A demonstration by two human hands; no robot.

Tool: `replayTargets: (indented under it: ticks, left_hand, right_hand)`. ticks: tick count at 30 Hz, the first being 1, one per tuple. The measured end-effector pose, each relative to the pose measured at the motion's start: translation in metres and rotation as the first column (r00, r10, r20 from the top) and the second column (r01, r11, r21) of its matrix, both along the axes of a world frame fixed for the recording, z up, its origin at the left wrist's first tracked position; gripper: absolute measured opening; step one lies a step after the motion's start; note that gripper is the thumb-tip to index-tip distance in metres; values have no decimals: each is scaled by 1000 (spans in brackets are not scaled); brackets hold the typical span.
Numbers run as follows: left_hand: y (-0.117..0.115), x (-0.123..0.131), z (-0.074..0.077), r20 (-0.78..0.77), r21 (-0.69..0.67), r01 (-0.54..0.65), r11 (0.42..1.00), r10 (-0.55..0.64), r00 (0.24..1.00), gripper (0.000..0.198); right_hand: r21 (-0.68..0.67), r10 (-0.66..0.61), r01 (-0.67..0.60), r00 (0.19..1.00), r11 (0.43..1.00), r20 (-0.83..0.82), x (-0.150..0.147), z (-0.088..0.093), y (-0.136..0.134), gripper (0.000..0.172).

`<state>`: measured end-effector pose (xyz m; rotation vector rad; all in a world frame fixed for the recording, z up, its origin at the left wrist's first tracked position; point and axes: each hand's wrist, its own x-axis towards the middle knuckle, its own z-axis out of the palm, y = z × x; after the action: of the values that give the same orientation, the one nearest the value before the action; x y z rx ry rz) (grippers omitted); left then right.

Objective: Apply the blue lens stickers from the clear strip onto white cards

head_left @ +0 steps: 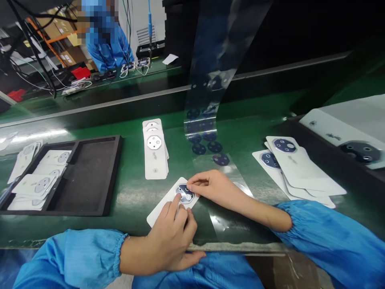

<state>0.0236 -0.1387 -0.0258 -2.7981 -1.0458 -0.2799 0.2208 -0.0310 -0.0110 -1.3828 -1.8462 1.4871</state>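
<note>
A white phone back panel (pixel 164 204) lies tilted on the green bench near its front edge. Over its octagonal camera area sits a dark film sticker (pixel 188 196) with holes. My left hand (pixel 170 237) reaches from below, its index fingertip pressing on the sticker, thumb stretched out apart. Thumb and index finger of my right hand (pixel 210 186) are pinched at the sticker's upper right edge. Beyond my hands, a clear film strip (pixel 207 116) hangs down onto the bench, carrying several dark round stickers (pixel 221 159).
A stack of white panels (pixel 155 160) with bare camera areas stands ahead. At left, a black divided tray (pixel 112 176) holds more panels (pixel 39 184). Panels with dark camera areas (pixel 300 168) overlap at right, beside a black box (pixel 345 156). Across the bench is a person in blue (pixel 105 48).
</note>
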Motion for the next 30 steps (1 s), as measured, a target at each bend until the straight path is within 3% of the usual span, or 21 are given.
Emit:
replayTargets:
  ticks: [2, 3, 5, 6, 7, 8, 10, 13, 20, 25, 27, 30]
  left_hand:
    - [1, 0, 2, -7, -4, -2, 1000, 2, 1000, 90]
    - [1, 0, 3, -15, 3, -5, 1000, 5, 1000, 89]
    - [1, 0, 4, -23, 40, -17, 999, 18, 1000, 87]
    - [1, 0, 4, -17, 72, -18, 997, 19, 1000, 86]
    - [1, 1, 1, -3, 117, -15, 993, 15, 1000, 85]
    - [2, 1, -2, 17, 173, -12, 985, 9, 1000, 81]
    - [4, 1, -14, 58, 313, -8, 950, -10, 998, 63]
    - [6, 1, -36, 66, 435, -34, 900, 6, 998, 31]
    - [-1, 1, -83, 114, 475, -188, 860, 152, 982, 23]
    - [3, 3, -84, 84, 581, -139, 802, 111, 990, 25]
    - [5, 6, -80, 112, 621, -150, 770, 102, 988, 24]
    - [7, 10, -77, 160, 647, -169, 744, 85, 983, 26]
  right_hand:
    - [259, 29, -60, 992, 964, 122, -1, -3, -4, 17]
    - [429, 20, -111, 977, 897, 211, -2, -5, -6, 21]
    - [706, -75, -235, 923, 669, 378, -3, -9, -9, 31]
    - [779, -142, -285, 892, 558, 429, -3, -11, -10, 34]
    - [817, -195, -316, 870, 482, 452, -3, -13, -10, 35]
    - [832, -218, -333, 860, 445, 461, -4, -15, -10, 33]
    - [826, -201, -340, 863, 449, 464, -6, -18, -9, 29]
    - [791, -145, -340, 872, 509, 468, -9, -23, -8, 27]
    - [798, -142, -308, 889, 518, 435, -10, -35, -6, 22]
    - [804, -184, -273, 888, 529, 422, -11, -44, -5, 27]
    - [771, -180, -251, 887, 585, 425, -12, -41, -6, 28]
    - [643, -126, -221, 885, 733, 448, -13, -28, -8, 26]
